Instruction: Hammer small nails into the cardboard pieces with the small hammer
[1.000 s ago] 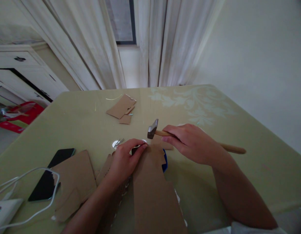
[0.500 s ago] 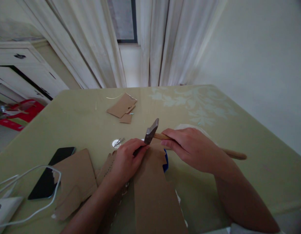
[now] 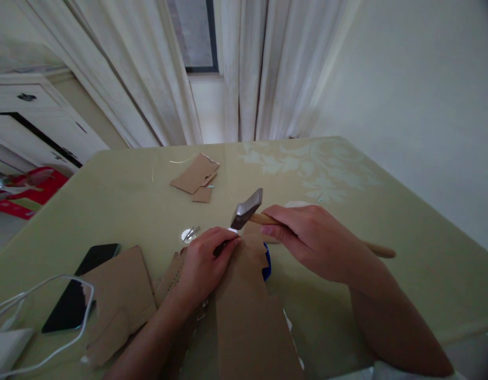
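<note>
My right hand (image 3: 307, 237) is closed round the wooden handle of a hammer (image 3: 247, 208). The steel head hangs just above the fingertips of my left hand (image 3: 208, 258), a small gap between them. Those left fingers are pinched together at the far left edge of a long cardboard piece (image 3: 251, 316); whatever they grip is too hidden to make out. Beyond that hand, several thin metal nails (image 3: 191, 233) lie on a small white disc. A blue object (image 3: 267, 262) shows from under the cardboard's right side.
Left of my forearm are a folded cardboard scrap (image 3: 119, 295), a black phone (image 3: 75, 295) partly beneath it, and a white cable (image 3: 87, 301). More cardboard scraps (image 3: 194, 174) lie farther back on the table (image 3: 326, 174). A red bag (image 3: 34, 195) is beyond the left edge.
The hammer head has lifted slightly off my left fingertips and tilted further over. My left hand keeps its pinch at the same spot. The whole view has shifted a little.
</note>
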Demonstrator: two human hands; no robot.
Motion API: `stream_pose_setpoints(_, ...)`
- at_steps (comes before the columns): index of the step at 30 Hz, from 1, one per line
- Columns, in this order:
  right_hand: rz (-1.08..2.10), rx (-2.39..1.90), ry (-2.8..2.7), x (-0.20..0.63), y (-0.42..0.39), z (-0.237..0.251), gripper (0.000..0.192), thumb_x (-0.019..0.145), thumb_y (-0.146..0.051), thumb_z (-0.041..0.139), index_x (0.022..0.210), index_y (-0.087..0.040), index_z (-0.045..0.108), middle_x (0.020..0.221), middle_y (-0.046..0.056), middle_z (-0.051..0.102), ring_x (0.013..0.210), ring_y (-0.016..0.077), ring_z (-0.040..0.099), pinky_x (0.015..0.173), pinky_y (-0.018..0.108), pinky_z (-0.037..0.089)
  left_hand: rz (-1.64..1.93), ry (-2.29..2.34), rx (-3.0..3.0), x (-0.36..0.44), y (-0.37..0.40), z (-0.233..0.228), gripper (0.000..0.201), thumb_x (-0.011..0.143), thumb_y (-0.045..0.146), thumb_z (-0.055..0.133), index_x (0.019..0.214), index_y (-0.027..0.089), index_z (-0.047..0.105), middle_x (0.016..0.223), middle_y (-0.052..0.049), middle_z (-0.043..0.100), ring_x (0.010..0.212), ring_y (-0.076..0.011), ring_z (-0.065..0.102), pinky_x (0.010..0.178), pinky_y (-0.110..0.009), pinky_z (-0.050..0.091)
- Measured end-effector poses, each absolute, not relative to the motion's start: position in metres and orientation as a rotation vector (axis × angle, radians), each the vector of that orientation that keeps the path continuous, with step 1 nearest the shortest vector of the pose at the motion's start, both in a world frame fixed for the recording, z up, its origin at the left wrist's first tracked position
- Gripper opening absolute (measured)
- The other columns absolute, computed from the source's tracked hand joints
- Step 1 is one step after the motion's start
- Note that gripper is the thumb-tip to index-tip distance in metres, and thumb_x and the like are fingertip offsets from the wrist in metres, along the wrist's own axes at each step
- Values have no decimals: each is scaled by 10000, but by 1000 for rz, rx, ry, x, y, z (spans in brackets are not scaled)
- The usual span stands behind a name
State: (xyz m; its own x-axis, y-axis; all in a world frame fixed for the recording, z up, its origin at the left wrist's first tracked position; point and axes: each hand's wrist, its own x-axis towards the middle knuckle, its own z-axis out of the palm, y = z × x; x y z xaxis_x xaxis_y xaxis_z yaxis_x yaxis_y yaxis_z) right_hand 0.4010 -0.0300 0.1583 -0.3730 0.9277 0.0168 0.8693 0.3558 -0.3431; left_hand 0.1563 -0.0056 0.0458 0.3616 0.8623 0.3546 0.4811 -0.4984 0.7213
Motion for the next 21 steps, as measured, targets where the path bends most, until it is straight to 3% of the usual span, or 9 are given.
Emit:
stream_pose_setpoints(6, 410, -1592, -2480, 399, -29, 156, 259, 1174, -375, 551, 1103, -207, 735, 926, 67, 797, 798, 216, 692, 707, 333, 298, 1004, 1148, 2111, 156, -7, 45, 118, 1050, 223, 703, 985, 240, 799, 968, -2, 818, 886, -176, 747, 818, -281, 547)
stream_pose_setpoints(12, 424, -1595, -2410, 399, -28, 156, 272, 1172, -381, 560, 1037, -195, 706, 885, 51, 772, 791, 207, 673, 703, 331, 287, 1017, 1143, 2086, 155, -7, 43, 110, 1045, 241, 711, 1000, 250, 811, 984, 0, 828, 890, -174, 755, 831, -277, 562)
stream_pose_setpoints(21, 413, -1586, -2473, 400, -25, 154, 239, 1171, -387, 574, 1163, -220, 745, 966, 58, 818, 844, 231, 723, 704, 344, 281, 986, 1140, 2065, 153, -6, 43, 128, 1047, 268, 702, 1008, 253, 823, 1004, -17, 844, 911, -197, 778, 860, -296, 576)
